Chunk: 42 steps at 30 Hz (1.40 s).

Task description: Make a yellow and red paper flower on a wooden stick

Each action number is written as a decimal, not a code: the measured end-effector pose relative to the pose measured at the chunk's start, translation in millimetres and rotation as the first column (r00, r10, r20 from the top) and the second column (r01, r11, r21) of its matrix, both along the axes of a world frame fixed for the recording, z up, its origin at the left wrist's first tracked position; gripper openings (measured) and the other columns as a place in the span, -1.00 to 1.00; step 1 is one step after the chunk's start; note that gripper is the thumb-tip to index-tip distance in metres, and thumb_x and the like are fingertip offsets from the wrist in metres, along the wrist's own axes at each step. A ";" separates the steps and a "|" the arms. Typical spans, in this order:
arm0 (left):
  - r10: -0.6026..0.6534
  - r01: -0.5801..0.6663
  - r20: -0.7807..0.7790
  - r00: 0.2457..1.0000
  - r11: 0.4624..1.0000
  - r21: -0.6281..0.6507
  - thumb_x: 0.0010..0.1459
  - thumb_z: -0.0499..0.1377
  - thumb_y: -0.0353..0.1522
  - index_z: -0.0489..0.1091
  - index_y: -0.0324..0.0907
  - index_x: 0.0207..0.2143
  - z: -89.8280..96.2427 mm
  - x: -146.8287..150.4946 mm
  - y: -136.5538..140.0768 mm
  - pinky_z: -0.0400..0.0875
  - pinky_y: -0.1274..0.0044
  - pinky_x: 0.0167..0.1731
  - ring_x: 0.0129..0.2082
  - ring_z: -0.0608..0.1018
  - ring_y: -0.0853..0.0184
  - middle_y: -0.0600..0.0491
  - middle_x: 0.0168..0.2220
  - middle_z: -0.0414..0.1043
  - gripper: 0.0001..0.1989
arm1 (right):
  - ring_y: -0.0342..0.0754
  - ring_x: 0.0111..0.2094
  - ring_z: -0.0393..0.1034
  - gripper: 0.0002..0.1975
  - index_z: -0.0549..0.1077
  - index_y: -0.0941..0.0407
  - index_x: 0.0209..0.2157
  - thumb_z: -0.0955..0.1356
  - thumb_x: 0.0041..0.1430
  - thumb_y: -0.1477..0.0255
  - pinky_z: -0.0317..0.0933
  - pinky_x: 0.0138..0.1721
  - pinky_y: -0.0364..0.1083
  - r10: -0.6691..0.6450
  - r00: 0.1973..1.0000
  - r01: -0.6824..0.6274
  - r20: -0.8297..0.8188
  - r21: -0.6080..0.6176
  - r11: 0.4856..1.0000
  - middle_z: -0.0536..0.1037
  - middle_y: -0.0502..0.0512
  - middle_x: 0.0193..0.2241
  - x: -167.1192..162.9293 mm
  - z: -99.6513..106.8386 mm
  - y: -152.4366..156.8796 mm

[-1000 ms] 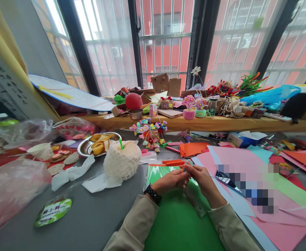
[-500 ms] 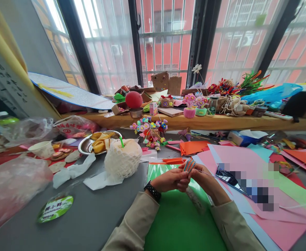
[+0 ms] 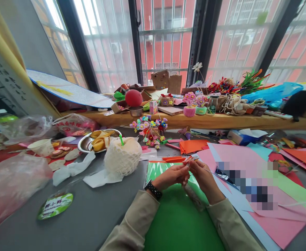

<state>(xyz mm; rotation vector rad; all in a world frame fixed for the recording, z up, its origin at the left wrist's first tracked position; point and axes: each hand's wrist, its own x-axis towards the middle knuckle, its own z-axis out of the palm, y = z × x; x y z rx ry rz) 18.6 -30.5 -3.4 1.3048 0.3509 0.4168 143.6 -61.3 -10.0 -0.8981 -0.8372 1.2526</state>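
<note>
My left hand (image 3: pixel 172 176) and my right hand (image 3: pixel 203 176) meet over a green plastic folder (image 3: pixel 184 223). Between their pinched fingertips is a small bundle of multicoloured cord (image 3: pixel 191 159), orange and pale strands showing; the fingers hide much of it. A thin pale strand leads off to the right from my right hand, over the paper. Just below the hands, a pale, mottled tube-shaped thing (image 3: pixel 194 198) lies over the folder; its kind is unclear. My left wrist wears a dark watch band with light dots.
Left of the folder stands a coconut in white netting (image 3: pixel 123 156), with a metal bowl of peels (image 3: pixel 86 143) behind it. Coloured paper sheets (image 3: pixel 278 223) and a phone (image 3: pixel 226 177) lie at right. Fuzzy craft flowers (image 3: pixel 150 130) stand near the wooden ledge (image 3: pixel 111 120).
The cord bundle has turned and shifted slightly up between my fingers, showing less of its stripes. My right hand has rolled over, its fingers now nearer the tip of the bundle.
</note>
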 end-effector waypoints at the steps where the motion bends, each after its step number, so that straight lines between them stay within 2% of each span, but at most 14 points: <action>1: 0.073 -0.069 -0.032 0.997 0.993 0.101 -0.01 -0.02 -0.16 0.21 -0.25 -0.40 -1.0 1.6 -0.5 0.10 0.61 -0.57 -0.63 0.23 0.52 0.16 -0.61 0.12 -0.69 | -0.14 -0.49 0.33 -0.78 0.47 0.17 -0.56 0.39 -0.25 0.29 0.16 -0.38 -0.15 -0.021 1.000 0.021 -0.010 -0.007 1.000 0.48 0.02 -0.60 0.8 -0.4 1.0; 2: 0.158 -0.144 -0.051 0.986 0.966 0.215 -0.04 0.03 -0.17 0.21 -0.23 -0.31 -1.9 3.1 -1.3 0.11 0.60 -0.55 -0.61 0.24 0.51 0.17 -0.59 0.14 -0.67 | -0.15 -0.50 0.33 -0.79 0.47 0.17 -0.56 0.39 -0.24 0.30 0.16 -0.38 -0.16 -0.036 0.999 0.036 -0.020 -0.016 0.999 0.49 0.02 -0.59 1.6 -0.9 2.0; 4: 0.337 -0.287 -0.046 0.940 0.857 0.429 -0.08 0.08 -0.21 0.20 -0.22 -0.22 -3.2 6.2 -3.6 0.13 0.61 -0.51 -0.56 0.25 0.49 0.15 -0.55 0.19 -0.63 | -0.18 -0.51 0.34 -0.80 0.47 0.17 -0.56 0.39 -0.24 0.32 0.17 -0.39 -0.19 -0.066 0.996 0.064 -0.053 -0.038 0.997 0.49 0.01 -0.57 2.8 -1.9 4.0; 6: 0.462 -0.368 -0.021 0.887 0.733 0.572 -0.03 0.03 -0.21 0.25 -0.25 -0.29 -4.4 8.9 -5.9 0.13 0.61 -0.50 -0.54 0.25 0.47 0.13 -0.54 0.21 -0.68 | -0.19 -0.50 0.34 -0.81 0.47 0.16 -0.56 0.40 -0.26 0.33 0.17 -0.39 -0.22 -0.106 0.990 0.101 -0.093 -0.051 0.994 0.49 -0.01 -0.57 3.1 -2.9 5.7; 9: 0.536 -0.384 -0.002 0.844 0.607 0.695 0.06 -0.10 -0.21 0.27 -0.27 -0.40 -6.5 11.9 -8.2 0.15 0.61 -0.51 -0.55 0.26 0.46 0.10 -0.55 0.24 -0.69 | -0.21 -0.51 0.33 -0.81 0.47 0.17 -0.58 0.41 -0.28 0.34 0.18 -0.41 -0.23 -0.151 0.981 0.144 -0.124 -0.060 0.988 0.48 -0.01 -0.59 2.4 -4.5 7.5; 14: 0.631 -0.350 0.026 0.775 0.395 0.849 0.12 -0.20 -0.25 0.27 -0.23 -0.31 -9.2 13.1 -10.3 0.21 0.56 -0.37 -0.38 0.37 0.36 0.00 -0.38 0.35 -0.67 | -0.22 -0.52 0.31 -0.82 0.47 0.18 -0.57 0.41 -0.28 0.36 0.20 -0.42 -0.23 -0.195 0.969 0.185 -0.154 -0.079 0.980 0.47 -0.02 -0.60 0.3 -6.5 8.7; 22: 0.741 -0.261 -0.002 0.671 0.239 0.935 0.14 -0.24 -0.29 0.26 -0.19 -0.33 -9.5 13.4 -12.0 0.21 0.57 -0.42 -0.39 0.40 0.36 0.00 -0.39 0.36 -0.67 | -0.25 -0.53 0.31 -0.84 0.46 0.16 -0.62 0.43 -0.32 0.37 0.20 -0.42 -0.27 -0.223 0.954 0.201 -0.200 -0.125 0.972 0.46 -0.06 -0.62 -4.0 -4.1 8.4; 25: 0.751 -0.277 -0.012 0.661 0.258 0.925 0.14 -0.24 -0.30 0.26 -0.21 -0.40 -9.8 14.4 -11.3 0.19 0.58 -0.47 -0.45 0.38 0.37 0.01 -0.45 0.35 -0.67 | -0.25 -0.55 0.30 -0.83 0.45 0.17 -0.63 0.43 -0.33 0.36 0.20 -0.41 -0.26 -0.229 0.953 0.207 -0.198 -0.128 0.970 0.45 -0.07 -0.65 -5.1 -4.9 9.2; 28: 0.729 -0.362 0.002 0.684 0.338 0.868 0.13 -0.23 -0.29 0.24 -0.22 -0.48 -10.2 14.9 -9.4 0.16 0.58 -0.48 -0.51 0.33 0.41 0.04 -0.51 0.31 -0.66 | -0.24 -0.56 0.30 -0.81 0.45 0.17 -0.62 0.42 -0.32 0.34 0.20 -0.42 -0.23 -0.228 0.964 0.213 -0.140 -0.113 0.970 0.44 -0.06 -0.65 -5.0 -6.9 10.6; 31: 0.697 -0.487 0.020 0.717 0.480 0.730 0.11 -0.22 -0.24 0.21 -0.23 -0.53 -10.3 14.7 -6.7 0.12 0.59 -0.54 -0.57 0.26 0.45 0.09 -0.58 0.22 -0.65 | -0.18 -0.52 0.31 -0.75 0.46 0.17 -0.54 0.40 -0.28 0.28 0.20 -0.39 -0.18 -0.183 0.982 0.182 -0.037 -0.022 0.983 0.47 -0.02 -0.58 -3.6 -8.6 11.3; 34: 0.664 -0.589 0.001 0.748 0.662 0.463 0.08 -0.20 -0.17 0.17 -0.23 -0.55 -10.2 14.1 -3.0 0.03 0.62 -0.65 -0.67 0.14 0.51 0.17 -0.66 0.07 -0.64 | -0.11 -0.44 0.34 -0.67 0.46 0.17 -0.44 0.33 -0.17 0.20 0.21 -0.39 -0.14 -0.210 0.976 0.204 0.064 0.085 0.975 0.49 0.06 -0.48 -0.5 -9.5 9.9; 36: 0.639 -0.613 -0.014 0.769 0.744 0.266 0.05 -0.18 -0.14 0.12 -0.22 -0.56 -10.3 13.6 -0.1 -0.05 0.63 -0.71 -0.73 0.05 0.55 0.22 -0.70 -0.03 -0.64 | -0.09 -0.44 0.35 -0.62 0.45 0.17 -0.42 0.26 -0.10 0.14 0.20 -0.44 -0.14 -0.288 0.952 0.276 0.105 0.115 0.954 0.49 0.10 -0.45 2.2 -9.6 8.0; 39: 0.615 -0.613 -0.008 0.788 0.787 0.071 0.01 -0.13 -0.11 0.07 -0.20 -0.56 -11.0 13.0 3.8 -0.14 0.64 -0.75 -0.77 -0.04 0.59 0.26 -0.72 -0.09 -0.66 | -0.10 -0.48 0.35 -0.61 0.45 0.18 -0.42 0.24 -0.07 0.14 0.19 -0.50 -0.15 -0.350 0.928 0.339 0.131 0.098 0.936 0.50 0.12 -0.46 5.1 -8.1 4.7; 42: 0.618 -0.617 -0.008 0.787 0.786 0.035 -0.01 -0.11 -0.10 0.06 -0.20 -0.55 -12.7 12.3 6.1 -0.15 0.65 -0.76 -0.78 -0.05 0.60 0.26 -0.72 -0.08 -0.67 | -0.14 -0.53 0.34 -0.65 0.41 0.16 -0.33 0.26 -0.07 0.19 0.18 -0.51 -0.16 -0.264 0.956 0.255 0.126 0.085 0.963 0.50 0.08 -0.50 3.2 -3.1 1.5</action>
